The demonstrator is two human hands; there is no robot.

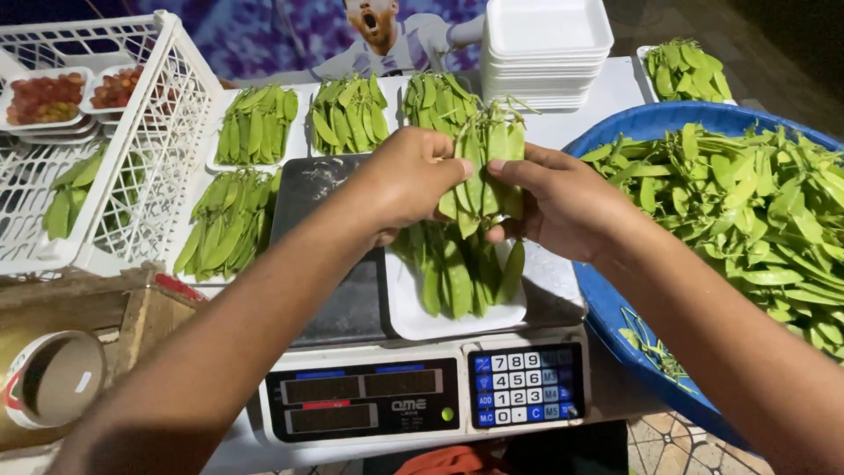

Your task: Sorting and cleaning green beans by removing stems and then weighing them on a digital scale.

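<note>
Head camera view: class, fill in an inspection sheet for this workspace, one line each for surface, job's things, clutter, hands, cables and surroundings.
Surface: white table, crowded; a scale stands at its near edge.
Job's things: bunch of pea pods held over a white tray of pods on the scale; blue basin of loose pods to the right; four filled trays behind and left of the scale.
Clutter: stack of empty trays; white crate with trays of red fruit; tape roll.
Hands: left hand and right hand both grip the bunch.
Cables: nothing seen.
Surroundings: dark ground, tiled floor below.
</note>
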